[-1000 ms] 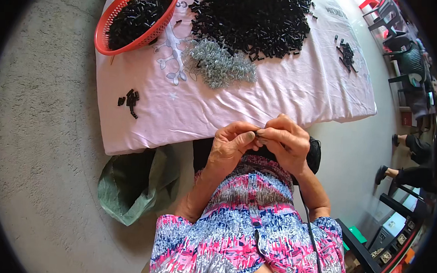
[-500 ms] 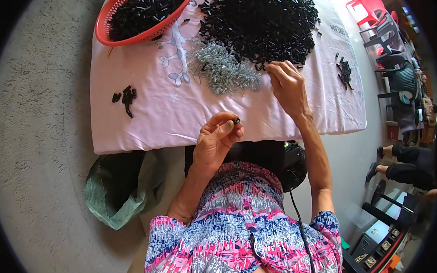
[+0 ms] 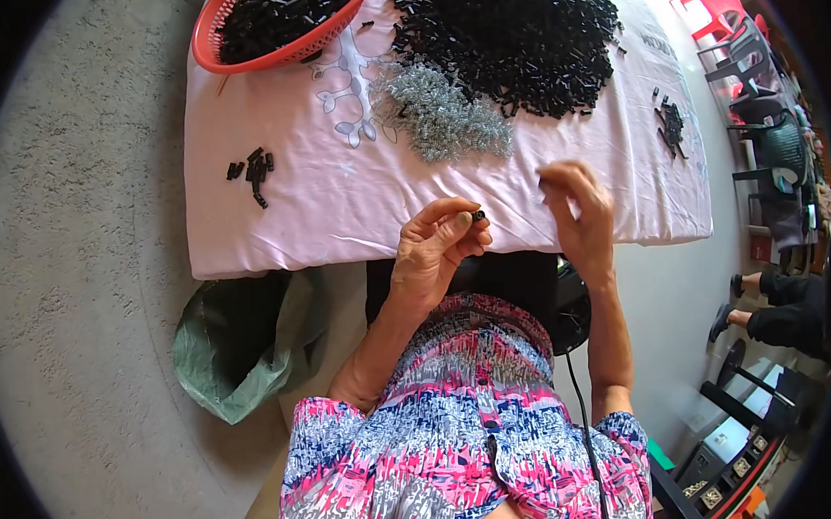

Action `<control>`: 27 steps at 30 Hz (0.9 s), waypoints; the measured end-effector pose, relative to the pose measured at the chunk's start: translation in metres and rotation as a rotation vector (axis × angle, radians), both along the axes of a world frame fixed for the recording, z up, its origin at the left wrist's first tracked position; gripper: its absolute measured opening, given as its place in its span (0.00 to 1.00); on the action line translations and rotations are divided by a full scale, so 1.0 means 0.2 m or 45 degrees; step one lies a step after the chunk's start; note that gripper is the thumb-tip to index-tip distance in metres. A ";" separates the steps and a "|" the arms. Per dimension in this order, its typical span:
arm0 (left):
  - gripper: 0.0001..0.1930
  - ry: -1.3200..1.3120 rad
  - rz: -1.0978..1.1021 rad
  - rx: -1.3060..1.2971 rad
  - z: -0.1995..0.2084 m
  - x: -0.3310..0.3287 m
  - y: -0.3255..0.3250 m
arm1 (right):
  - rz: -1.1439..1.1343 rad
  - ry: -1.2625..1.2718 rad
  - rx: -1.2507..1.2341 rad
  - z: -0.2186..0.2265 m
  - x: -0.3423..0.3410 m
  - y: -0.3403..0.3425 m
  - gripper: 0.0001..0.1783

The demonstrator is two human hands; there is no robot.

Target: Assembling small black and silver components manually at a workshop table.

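Left hand [image 3: 435, 246]: pinches one small black piece [image 3: 479, 215] at the fingertips, near the worktop [image 3: 343, 210] edge. Right hand [image 3: 580, 211]: fingers curled, contents not discernible. Beyond: silver spring heap [image 3: 445, 112], large black parts pile [image 3: 513, 41] unprocessed, red basket [image 3: 258, 44] part-filled.

A green sack [image 3: 236, 344] slumps on the grey floor [image 3: 71, 291] beside the tabletop [image 3: 343, 210]. Red plastic chairs [image 3: 714, 13] stand at the far right. A black cable [image 3: 584, 434] trails down there.
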State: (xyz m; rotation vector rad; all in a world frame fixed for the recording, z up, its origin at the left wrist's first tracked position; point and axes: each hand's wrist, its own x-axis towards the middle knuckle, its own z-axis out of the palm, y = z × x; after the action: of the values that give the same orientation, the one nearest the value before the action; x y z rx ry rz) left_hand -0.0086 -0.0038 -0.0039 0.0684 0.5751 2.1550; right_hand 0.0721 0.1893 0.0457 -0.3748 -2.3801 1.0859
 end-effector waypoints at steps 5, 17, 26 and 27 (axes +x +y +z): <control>0.12 0.091 -0.066 -0.125 0.02 0.04 0.01 | 0.090 0.047 -0.958 0.05 0.22 -0.16 0.12; 0.11 0.434 -0.003 -0.241 0.09 0.13 -0.03 | 0.216 0.227 -1.119 0.03 0.28 -0.22 0.10; 0.11 0.405 -0.022 -0.218 0.09 0.15 -0.03 | 0.220 0.190 -1.042 0.04 0.30 -0.24 0.10; 0.10 0.400 -0.031 -0.206 0.10 0.15 -0.03 | 0.217 0.179 -1.029 0.04 0.30 -0.24 0.09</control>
State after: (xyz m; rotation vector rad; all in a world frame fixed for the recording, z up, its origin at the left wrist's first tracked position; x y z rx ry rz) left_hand 0.0215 -0.0088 0.0152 0.3275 0.9216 2.0800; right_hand 0.1323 0.1408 0.0544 -0.3442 -1.7779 2.0595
